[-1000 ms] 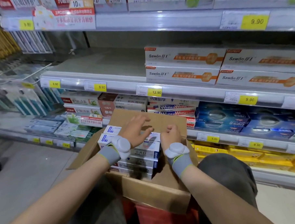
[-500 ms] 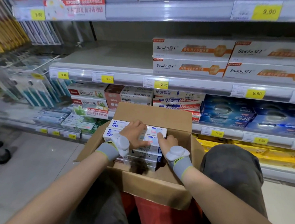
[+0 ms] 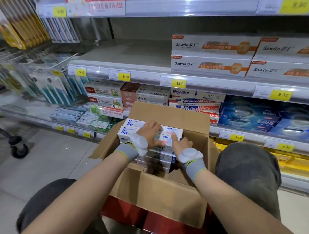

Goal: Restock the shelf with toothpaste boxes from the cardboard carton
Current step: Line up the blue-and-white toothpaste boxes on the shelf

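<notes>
Setting: shop aisle, pale tiled floor (image 3: pixel 51 167), metal shelving (image 3: pixel 130 68) facing the person; all places below given relative to the cardboard carton (image 3: pixel 160 191).
Carton: open, flaps up, between the person's knees, resting on something red (image 3: pixel 154 221).
Toothpaste boxes (image 3: pixel 133 125): white with blue marks, stacked flat inside the carton, filling its left part; print too small to read.
Left hand (image 3: pixel 149 133): lies on top of the stack, fingers bent over the uppermost boxes, grey wristband with a white pod (image 3: pixel 139 144) at the wrist.
Right hand (image 3: pixel 180 144): at the right end of the stack, thumb up against the box ends, other fingers curled down out of sight; whether it grips a box, cannot tell. Same kind of wristband and pod.
Shelf above and behind carton: bare stretch of board at left; to the right, white-and-orange boxes (image 3: pixel 210 45) reading "Sawon", two high.
Price tags (image 3: pixel 125 76): yellow, on the rail above the carton: "9.90", "9.90", "12.90", "9.90".
Shelf directly behind carton: boxes reading "White & White LION" (image 3: pixel 199 107); dark blue boxes (image 3: pixel 249 118) to their right; green-and-white boxes with Chinese print to the left.
Left of carton, farther off: hanging toothbrush packs (image 3: pixel 48 86), blurred.
Far left of carton: black caster wheel (image 3: pixel 19 149) on the floor.
Top edge: red-lettered sign (image 3: pixel 95 5), Chinese, blurred.
</notes>
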The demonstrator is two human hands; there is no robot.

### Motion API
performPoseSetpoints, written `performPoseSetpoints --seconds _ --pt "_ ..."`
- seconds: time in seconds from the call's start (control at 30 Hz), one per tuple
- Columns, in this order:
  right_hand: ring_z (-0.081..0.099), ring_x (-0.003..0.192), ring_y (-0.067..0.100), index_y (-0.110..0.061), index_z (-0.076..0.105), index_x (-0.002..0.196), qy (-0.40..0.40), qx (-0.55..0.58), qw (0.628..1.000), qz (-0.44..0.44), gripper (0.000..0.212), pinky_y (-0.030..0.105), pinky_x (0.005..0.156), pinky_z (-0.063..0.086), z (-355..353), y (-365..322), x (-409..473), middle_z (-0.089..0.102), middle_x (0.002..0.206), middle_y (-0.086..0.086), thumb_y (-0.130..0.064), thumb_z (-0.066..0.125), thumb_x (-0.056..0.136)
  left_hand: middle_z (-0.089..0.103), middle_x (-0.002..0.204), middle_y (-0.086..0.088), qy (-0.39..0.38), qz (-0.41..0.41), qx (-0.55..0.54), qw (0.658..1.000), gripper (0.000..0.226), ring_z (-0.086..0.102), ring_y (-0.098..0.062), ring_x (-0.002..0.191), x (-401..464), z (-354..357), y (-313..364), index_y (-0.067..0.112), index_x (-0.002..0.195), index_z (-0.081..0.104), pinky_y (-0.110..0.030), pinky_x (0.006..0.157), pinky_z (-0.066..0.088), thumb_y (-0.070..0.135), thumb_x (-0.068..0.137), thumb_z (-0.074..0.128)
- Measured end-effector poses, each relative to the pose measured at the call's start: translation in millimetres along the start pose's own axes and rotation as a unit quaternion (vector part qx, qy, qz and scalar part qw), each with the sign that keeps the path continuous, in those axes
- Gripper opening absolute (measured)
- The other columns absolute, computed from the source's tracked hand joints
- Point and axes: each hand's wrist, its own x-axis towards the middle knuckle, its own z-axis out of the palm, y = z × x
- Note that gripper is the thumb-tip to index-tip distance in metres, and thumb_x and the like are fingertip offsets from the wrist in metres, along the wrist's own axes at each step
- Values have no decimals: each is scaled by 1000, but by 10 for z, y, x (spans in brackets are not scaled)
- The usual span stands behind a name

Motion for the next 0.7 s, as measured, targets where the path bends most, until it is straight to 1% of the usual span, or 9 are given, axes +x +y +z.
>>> performPoseSetpoints --seconds 0.07,0.17,0.23,0.3,0.37,0.47,0.5,0.6,0.7 --pt "45 123 38 -3 32 141 -6 1 1000 3 73 45 106 34 1 -2 -19 31 144 19 -60 26 95 36 137 -5 4 -3 -6 1000 58 35 -25 125 -12 11 3 12 130 42 -37 101 36 41 85 63" --pt "45 124 39 -4 32 141 -7 0 1000 4 75 49 104 38 13 -10 -8 31 145 20 -61 26 94 37 137 -5 12 -6 -24 1000 53 35 -24 124 -53 20 8 12 127 44 -36 100 36 40 86 63" --pt "43 127 38 -2 32 140 -3 -14 1000 4 74 46 106 34 25 -6 12 32 146 20 -60 24 95 38 138 -5 11 -5 -20 1000 53 36 -24 125 -86 35 4 12 128 43 -35 100 36 37 86 63" --pt "40 130 36 0 33 140 9 -20 1000 6 73 41 105 31 20 -1 23 33 146 20 -58 24 97 38 139 -6 9 1 -3 1000 55 36 -24 126 -109 39 1 11 132 41 -36 102 35 34 87 63" --pt "39 131 35 1 34 139 14 -18 1000 3 74 41 105 31 37 6 45 35 145 21 -58 25 96 38 139 -7 5 7 4 1000 57 36 -25 126 -111 31 -10 10 134 39 -37 103 35 31 87 63" --pt "45 126 34 0 41 136 28 0 1000 8 77 46 104 37 68 15 69 43 138 20 -63 28 93 40 138 -6 -7 13 12 1000 55 37 -25 126 -95 4 -41 11 133 39 -41 101 38 29 87 63" --pt "47 124 34 0 44 134 34 7 999 9 77 45 103 38 80 26 81 46 136 19 -63 29 93 40 137 -6 -10 20 20 1000 55 37 -25 125 -94 -3 -61 11 133 39 -41 100 39 29 87 63" --pt "50 120 35 0 45 132 54 37 998 24 74 38 98 38 116 36 84 44 136 19 -61 33 93 41 136 -7 -15 51 50 997 55 39 -26 123 -60 -2 -131 10 132 39 -41 99 38 29 86 64" --pt "52 115 37 2 47 129 81 65 994 26 72 38 92 40 173 51 71 43 136 19 -60 36 93 38 137 -6 -11 84 87 993 56 36 -26 124 -57 4 -166 9 132 39 -40 99 37 31 86 63"
